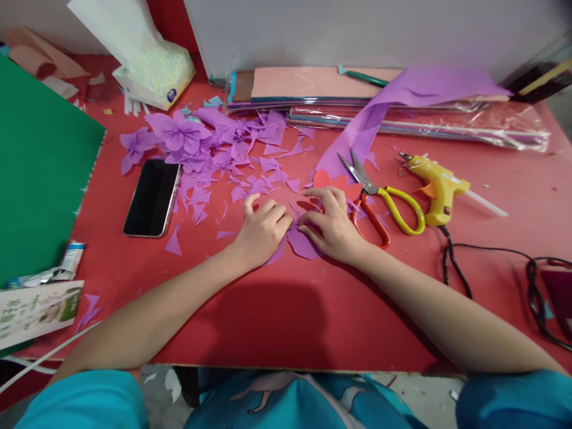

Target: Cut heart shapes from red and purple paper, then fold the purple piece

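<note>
A cut piece of purple paper (302,245) with rounded, petal-like lobes lies on the red table before me. My left hand (267,229) pinches its left side, thumb and fingertips pressed together. From the other side, my right hand (333,229) grips the paper between thumb and forefinger, its other fingers bent above. My hands hide part of the sheet. Just beyond the right hand is a red-orange scalloped paper shape (328,179), partly covered. Scissors (367,186) with red and yellow handles lie beside that hand, their blades apart.
Purple scraps (243,173) and folded paper flowers (183,134) spread across the left, near a phone (152,198). A yellow glue gun (435,185) with its cord rests at right. Behind are wrapped paper packs (313,83), a purple strip (366,128) and a tissue box (156,74).
</note>
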{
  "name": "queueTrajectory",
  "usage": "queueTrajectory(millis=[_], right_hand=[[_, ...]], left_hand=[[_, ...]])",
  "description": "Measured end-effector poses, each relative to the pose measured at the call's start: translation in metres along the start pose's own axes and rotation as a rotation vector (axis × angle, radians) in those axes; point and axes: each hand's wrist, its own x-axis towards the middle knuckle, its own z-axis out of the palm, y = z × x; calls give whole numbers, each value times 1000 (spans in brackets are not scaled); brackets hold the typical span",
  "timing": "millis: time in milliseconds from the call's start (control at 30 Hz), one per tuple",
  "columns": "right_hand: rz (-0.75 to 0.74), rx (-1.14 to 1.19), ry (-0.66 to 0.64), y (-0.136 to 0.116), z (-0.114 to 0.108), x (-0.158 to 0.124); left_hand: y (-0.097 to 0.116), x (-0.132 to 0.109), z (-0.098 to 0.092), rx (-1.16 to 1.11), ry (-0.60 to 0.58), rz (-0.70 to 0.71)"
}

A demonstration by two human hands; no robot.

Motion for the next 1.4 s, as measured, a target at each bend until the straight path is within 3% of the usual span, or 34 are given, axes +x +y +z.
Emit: queueTrajectory(millis=[533,667,867,1167,1400], right_hand=[[80,-98,47,2,5,-3],[90,-86,75,0,2,-4],[-34,-71,31,-2,0,-3],[50,-74,-9,0,3,-3],[-10,-65,29,-3,-1,2]], left_hand=[[-4,3,-3,-130,-129,-73],[-4,3,-2,-133,-111,-64],[-4,2,0,-112,-77,-43],[-4,3,0,-59,-24,-6],[-3,3,0,-40,2,10]])
